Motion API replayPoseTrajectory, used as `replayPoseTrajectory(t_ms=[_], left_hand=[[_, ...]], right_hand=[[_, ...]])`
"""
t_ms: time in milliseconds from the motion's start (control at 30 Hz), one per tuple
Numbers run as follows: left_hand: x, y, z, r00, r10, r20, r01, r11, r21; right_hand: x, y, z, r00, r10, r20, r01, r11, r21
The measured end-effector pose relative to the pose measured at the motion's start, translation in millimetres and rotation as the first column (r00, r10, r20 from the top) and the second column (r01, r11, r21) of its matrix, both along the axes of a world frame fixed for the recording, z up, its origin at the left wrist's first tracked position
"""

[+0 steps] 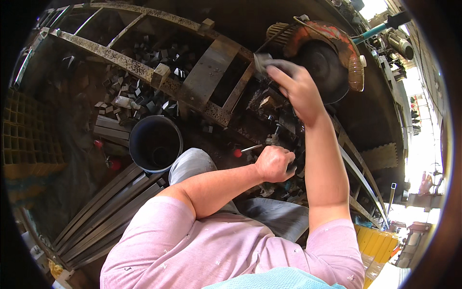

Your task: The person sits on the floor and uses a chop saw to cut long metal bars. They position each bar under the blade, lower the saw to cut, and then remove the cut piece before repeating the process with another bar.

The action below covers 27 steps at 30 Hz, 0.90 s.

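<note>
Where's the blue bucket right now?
In the head view, the blue bucket stands left of centre, beside the person's left knee, near the loose metal blocks.

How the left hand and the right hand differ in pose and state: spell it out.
The left hand is curled in, while the right hand has its fingers stretched out. The left sits lower in the picture, near the red-knobbed rod; the right is higher, near the dark round disc. The right appears to hold a blurred grey piece; whether the left grips anything is unclear. Both are bare.
</note>
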<state>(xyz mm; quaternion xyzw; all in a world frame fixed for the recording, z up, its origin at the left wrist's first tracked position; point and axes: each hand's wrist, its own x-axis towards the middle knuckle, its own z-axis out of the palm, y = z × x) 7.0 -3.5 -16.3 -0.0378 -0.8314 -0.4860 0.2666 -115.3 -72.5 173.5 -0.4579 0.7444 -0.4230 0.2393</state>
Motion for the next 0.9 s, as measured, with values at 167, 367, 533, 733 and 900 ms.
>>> replayPoseTrajectory(t_ms=[167, 367, 533, 733, 900], left_hand=[[1, -4, 4, 0.997, -0.040, 0.061, 0.041, 0.999, -0.022], [0, 1, 8, 0.994, -0.050, 0.101, 0.055, 0.997, -0.045], [0, 4, 7, 0.997, 0.018, 0.074, -0.012, 0.996, -0.084], [-1, 1, 3, 0.994, 0.076, 0.075, -0.059, 0.977, -0.205], [2, 27, 54, 0.924, 0.272, 0.268, 0.029, 0.650, -0.759]], right_hand=[[14, -28, 3, 0.983, -0.035, -0.180, 0.012, 0.992, -0.124], [4, 131, -68, 0.918, -0.384, 0.099, 0.389, 0.920, -0.037], [29, 269, -197, 0.727, -0.643, 0.239, 0.573, 0.761, 0.306], [55, 274, -317, 0.905, -0.425, -0.019, 0.398, 0.830, 0.390], [30, 270, -325, 0.926, -0.377, -0.016, 0.336, 0.805, 0.489]])
